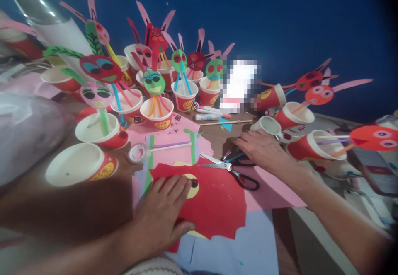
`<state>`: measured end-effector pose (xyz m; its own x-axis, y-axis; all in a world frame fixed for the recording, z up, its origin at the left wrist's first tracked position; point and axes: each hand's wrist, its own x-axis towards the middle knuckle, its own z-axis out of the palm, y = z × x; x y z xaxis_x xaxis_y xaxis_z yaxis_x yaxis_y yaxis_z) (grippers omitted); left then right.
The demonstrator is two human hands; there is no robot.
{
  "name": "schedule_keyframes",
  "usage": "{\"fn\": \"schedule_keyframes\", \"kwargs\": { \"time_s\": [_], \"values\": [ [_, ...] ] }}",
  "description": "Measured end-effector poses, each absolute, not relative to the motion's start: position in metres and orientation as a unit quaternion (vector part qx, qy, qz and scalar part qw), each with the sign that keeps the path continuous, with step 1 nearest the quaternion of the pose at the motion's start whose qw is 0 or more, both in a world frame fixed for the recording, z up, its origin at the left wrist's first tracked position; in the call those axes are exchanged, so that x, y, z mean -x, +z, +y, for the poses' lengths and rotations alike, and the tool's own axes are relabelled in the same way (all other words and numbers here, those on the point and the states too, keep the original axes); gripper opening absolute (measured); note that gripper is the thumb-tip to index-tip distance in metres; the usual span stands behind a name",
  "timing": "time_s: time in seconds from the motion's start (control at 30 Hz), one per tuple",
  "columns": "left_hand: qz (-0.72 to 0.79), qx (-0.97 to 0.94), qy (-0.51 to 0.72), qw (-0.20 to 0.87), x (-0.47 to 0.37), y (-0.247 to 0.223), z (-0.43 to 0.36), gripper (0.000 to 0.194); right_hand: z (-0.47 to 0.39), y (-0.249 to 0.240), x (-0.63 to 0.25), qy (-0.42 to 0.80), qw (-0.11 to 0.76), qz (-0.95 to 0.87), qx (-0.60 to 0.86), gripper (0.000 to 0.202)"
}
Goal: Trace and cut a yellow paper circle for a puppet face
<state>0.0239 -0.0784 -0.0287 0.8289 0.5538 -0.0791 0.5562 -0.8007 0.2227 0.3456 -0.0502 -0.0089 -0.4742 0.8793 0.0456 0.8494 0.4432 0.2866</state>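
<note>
My left hand (171,204) lies flat on a red paper sheet (217,200) with jagged edges, fingers stretched out. Its fingertips touch a yellow paper circle (193,190) that carries a dark eye shape. Across the sheet's upper right edge rest black-handled scissors (228,166), blades apart and pointing left. My right hand (261,144) is beyond them, its fingers stretched leftward over dark items and a blue stick that I cannot fully make out. A white cup (266,125) stands just behind that hand. The right thumb is hidden.
Several red-and-white paper cups (157,113) with paper faces on straws fill the back and sides. A wooden stick (226,123), markers (207,117) and a tape roll (137,153) lie midway. Pink paper (273,188) and pale blue paper (248,250) lie under the red sheet. A blue wall (295,18) rises behind.
</note>
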Motion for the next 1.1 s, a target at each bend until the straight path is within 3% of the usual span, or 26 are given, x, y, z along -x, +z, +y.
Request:
{"fn": "schedule_keyframes", "kwargs": {
  "time_s": [0.07,0.2,0.3,0.4,0.5,0.63,0.77,0.97,1.1],
  "values": [
    [0.293,-0.949,0.001,0.12,-0.024,-0.028,-0.078,0.067,-0.047,-0.007,-0.348,0.138,0.05,0.858,-0.493,0.004],
    [0.281,-0.952,0.016,0.12,-0.023,-0.027,-0.078,0.065,-0.049,0.002,-0.357,0.152,0.001,0.86,-0.488,0.013],
    [0.271,-0.954,0.029,0.125,-0.023,-0.028,-0.077,0.064,-0.061,0.014,-0.347,0.156,-0.089,0.841,-0.51,0.015],
    [0.273,-0.953,0.039,0.126,-0.023,-0.03,-0.076,0.063,-0.075,0.02,-0.315,-0.011,-0.344,0.754,-0.559,0.021],
    [0.268,-0.953,0.028,0.136,-0.023,-0.031,-0.075,0.061,-0.082,0.015,-0.275,-0.204,-0.48,0.649,-0.555,0.023],
    [0.26,-0.954,0.039,0.146,-0.021,-0.029,-0.074,0.059,-0.083,0.0,-0.239,-0.386,-0.513,0.571,-0.512,0.015],
    [0.267,-0.952,0.064,0.137,-0.019,-0.032,-0.075,0.059,-0.083,-0.016,-0.227,-0.475,-0.538,0.506,-0.479,0.016],
    [0.281,-0.946,0.044,0.155,-0.019,-0.035,-0.078,0.06,-0.086,-0.03,-0.216,-0.519,-0.538,0.448,-0.491,0.018],
    [0.294,-0.942,0.044,0.159,-0.02,-0.037,-0.079,0.06,-0.088,-0.03,-0.214,-0.481,-0.529,0.46,-0.526,0.006]
  ]
}}
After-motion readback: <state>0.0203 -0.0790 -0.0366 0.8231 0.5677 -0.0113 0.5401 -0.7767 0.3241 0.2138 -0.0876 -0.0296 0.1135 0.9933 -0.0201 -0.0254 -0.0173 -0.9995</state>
